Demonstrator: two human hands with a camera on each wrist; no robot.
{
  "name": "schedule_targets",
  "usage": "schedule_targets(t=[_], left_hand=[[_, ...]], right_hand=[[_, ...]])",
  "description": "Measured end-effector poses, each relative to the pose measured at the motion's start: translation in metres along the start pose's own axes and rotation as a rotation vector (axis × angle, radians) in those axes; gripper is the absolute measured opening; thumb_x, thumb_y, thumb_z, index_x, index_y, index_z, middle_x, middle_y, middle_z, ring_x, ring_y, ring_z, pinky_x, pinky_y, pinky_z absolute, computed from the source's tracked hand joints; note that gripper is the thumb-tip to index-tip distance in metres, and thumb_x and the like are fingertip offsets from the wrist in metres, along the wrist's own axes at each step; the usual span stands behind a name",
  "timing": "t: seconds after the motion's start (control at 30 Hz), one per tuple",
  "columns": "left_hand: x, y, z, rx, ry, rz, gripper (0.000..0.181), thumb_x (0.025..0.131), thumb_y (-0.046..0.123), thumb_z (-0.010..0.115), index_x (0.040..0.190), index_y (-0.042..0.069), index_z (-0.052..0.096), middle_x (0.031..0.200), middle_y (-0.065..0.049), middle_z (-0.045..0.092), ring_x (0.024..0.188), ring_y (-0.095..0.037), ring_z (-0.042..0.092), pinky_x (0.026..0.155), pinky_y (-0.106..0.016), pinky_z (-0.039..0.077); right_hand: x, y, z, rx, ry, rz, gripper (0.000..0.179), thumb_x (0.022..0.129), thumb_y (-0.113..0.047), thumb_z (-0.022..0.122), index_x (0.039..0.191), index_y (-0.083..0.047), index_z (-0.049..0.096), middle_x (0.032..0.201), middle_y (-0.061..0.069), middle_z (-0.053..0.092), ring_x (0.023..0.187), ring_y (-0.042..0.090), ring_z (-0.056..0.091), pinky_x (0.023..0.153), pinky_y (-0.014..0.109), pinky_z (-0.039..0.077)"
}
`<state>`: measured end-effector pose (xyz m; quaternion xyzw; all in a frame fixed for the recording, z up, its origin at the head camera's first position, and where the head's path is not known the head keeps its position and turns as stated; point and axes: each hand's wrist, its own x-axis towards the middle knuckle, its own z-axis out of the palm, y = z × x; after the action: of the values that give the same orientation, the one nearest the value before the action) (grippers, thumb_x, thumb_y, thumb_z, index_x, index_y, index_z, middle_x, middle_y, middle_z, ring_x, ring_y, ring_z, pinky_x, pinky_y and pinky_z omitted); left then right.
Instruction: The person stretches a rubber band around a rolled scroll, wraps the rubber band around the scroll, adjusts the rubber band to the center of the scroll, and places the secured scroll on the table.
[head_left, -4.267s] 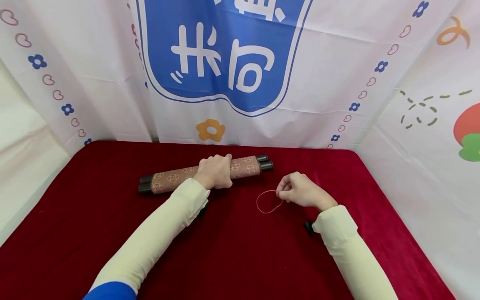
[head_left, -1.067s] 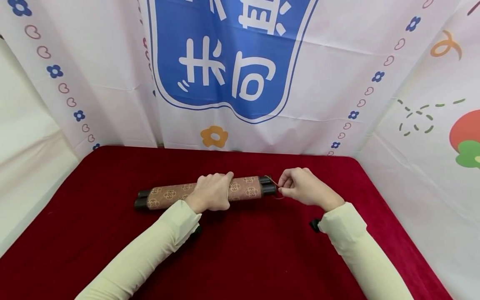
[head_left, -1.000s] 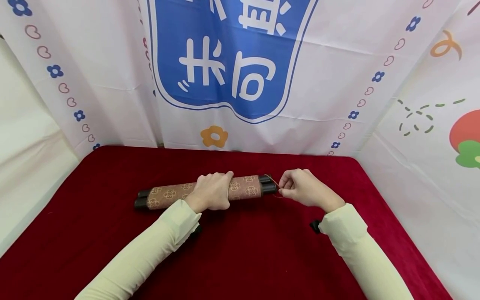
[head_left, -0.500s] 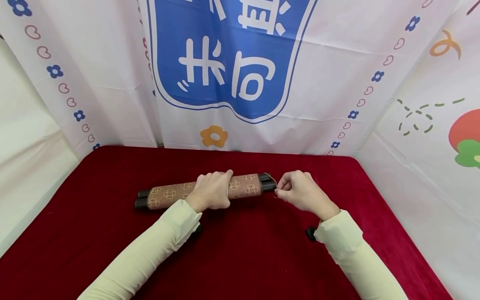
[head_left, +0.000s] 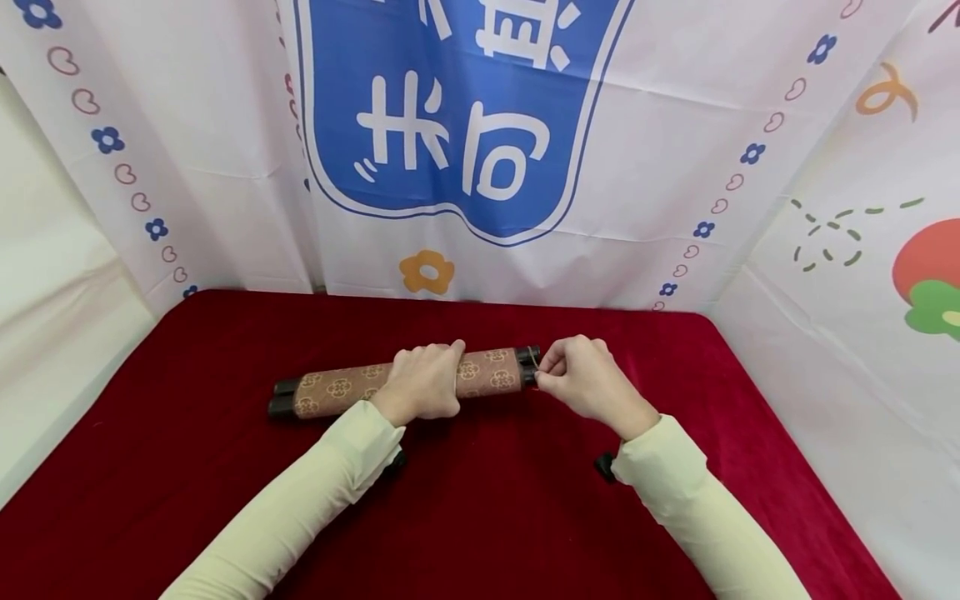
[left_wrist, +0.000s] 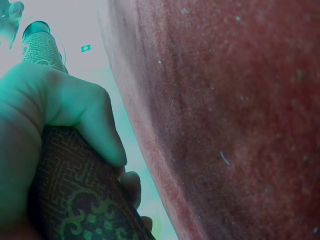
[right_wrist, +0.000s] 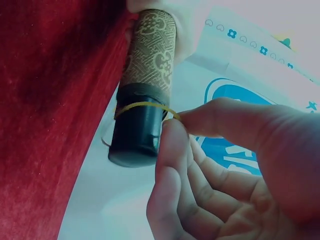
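My left hand grips a rolled-up hanging scroll round its middle. The scroll has brown brocade with gold flower patterns and paired black roller ends. In the left wrist view, the thumb and fingers wrap the brocade. At the scroll's right end, my right hand pinches a thin yellowish rubber band between thumb and forefinger. Seen from the right wrist, the band crosses over the black roller end just below the brocade, and part of its loop hangs loose on the far side.
A dark red velvet cloth covers the table. Behind it hangs a white curtain with a blue emblem, and a white printed side wall stands at the right. Small black devices sit at the wrists.
The right hand has carried the rubber band from beside the scroll to its right end, then further left over the black roller ends. The left hand keeps its grip on the scroll.
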<state>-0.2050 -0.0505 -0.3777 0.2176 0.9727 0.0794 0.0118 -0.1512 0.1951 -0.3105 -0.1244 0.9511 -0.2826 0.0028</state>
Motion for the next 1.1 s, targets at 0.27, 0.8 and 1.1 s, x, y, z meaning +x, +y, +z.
schedule_targets(t=[0.27, 0.8, 1.1], left_hand=[[-0.001, 0.001, 0.002, 0.006, 0.000, 0.004, 0.054, 0.073, 0.023, 0.078, 0.124, 0.015, 0.062, 0.102, -0.002, 0.073, 0.082, -0.028, 0.071, 0.059, -0.046, 0.051], [-0.002, 0.008, 0.007, 0.004, 0.007, 0.028, 0.054, 0.074, 0.023, 0.080, 0.123, 0.015, 0.062, 0.101, -0.001, 0.073, 0.081, -0.028, 0.071, 0.059, -0.046, 0.051], [0.000, 0.012, 0.007, 0.043, -0.003, 0.023, 0.054, 0.074, 0.025, 0.081, 0.123, 0.014, 0.062, 0.101, -0.003, 0.072, 0.079, -0.027, 0.070, 0.057, -0.044, 0.049]], right_hand=[[0.016, -0.010, 0.000, -0.033, 0.017, 0.023, 0.008, 0.092, -0.010, 0.073, 0.086, -0.006, 0.077, 0.079, 0.005, 0.077, 0.067, 0.013, 0.068, 0.065, 0.029, 0.057], [0.051, -0.015, 0.010, -0.117, 0.009, 0.037, 0.011, 0.089, -0.012, 0.075, 0.080, -0.010, 0.080, 0.079, 0.004, 0.076, 0.073, 0.022, 0.067, 0.064, 0.032, 0.056], [0.050, -0.022, 0.015, -0.112, -0.026, 0.025, 0.009, 0.090, -0.012, 0.078, 0.081, -0.012, 0.079, 0.079, 0.002, 0.074, 0.070, 0.021, 0.066, 0.063, 0.031, 0.055]])
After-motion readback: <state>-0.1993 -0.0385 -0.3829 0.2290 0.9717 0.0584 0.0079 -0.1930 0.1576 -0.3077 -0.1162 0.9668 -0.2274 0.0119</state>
